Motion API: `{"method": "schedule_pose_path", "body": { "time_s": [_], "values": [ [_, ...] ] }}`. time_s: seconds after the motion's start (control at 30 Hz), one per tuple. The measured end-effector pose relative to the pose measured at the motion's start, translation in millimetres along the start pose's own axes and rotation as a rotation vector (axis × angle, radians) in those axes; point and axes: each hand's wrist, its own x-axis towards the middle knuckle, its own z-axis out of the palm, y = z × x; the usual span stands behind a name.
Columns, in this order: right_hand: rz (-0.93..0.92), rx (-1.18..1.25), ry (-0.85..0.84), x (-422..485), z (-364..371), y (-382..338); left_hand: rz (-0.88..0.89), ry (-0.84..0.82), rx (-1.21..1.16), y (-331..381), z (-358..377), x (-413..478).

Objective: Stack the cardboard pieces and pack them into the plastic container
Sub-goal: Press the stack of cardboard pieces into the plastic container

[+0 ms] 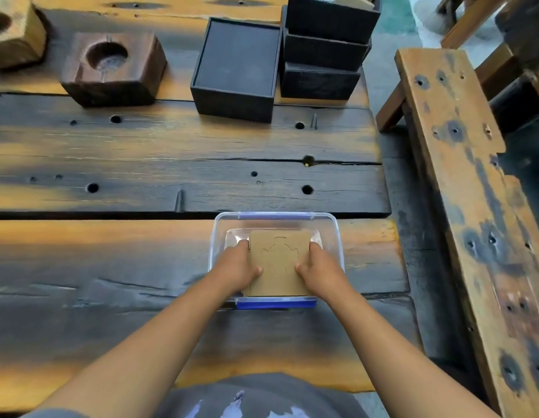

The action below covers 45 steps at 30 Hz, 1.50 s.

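Observation:
A clear plastic container (275, 217) with blue clips stands on the wooden table near its right edge. A stack of brown cardboard pieces (279, 260) sits inside it, the top piece showing cut outlines. My left hand (238, 267) grips the stack's left side, thumb on top. My right hand (321, 268) grips the right side the same way. How many pieces lie under the top one is hidden.
An open black box (236, 67) stands at the back, with three stacked black boxes (322, 49) to its right. A dark wooden block with a round hollow (111, 67) is at back left. A wooden bench (473, 206) runs along the right.

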Motion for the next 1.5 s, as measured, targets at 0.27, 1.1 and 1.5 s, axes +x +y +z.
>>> {"method": "schedule_pose_path", "body": {
  "time_s": [0.27,1.1,1.5],
  "values": [
    [0.034,-0.128,-0.036,13.3,7.1,-1.8,-0.070,-0.034,-0.062,-4.7,3.0,8.9],
    [-0.034,-0.218,-0.099,29.4,-0.5,1.9,-0.131,-0.068,0.066,-0.6,0.4,10.8],
    [-0.007,0.018,0.183,-35.8,7.2,0.1,0.070,0.075,0.081,1.9,-12.7,-37.5]
  ]
}}
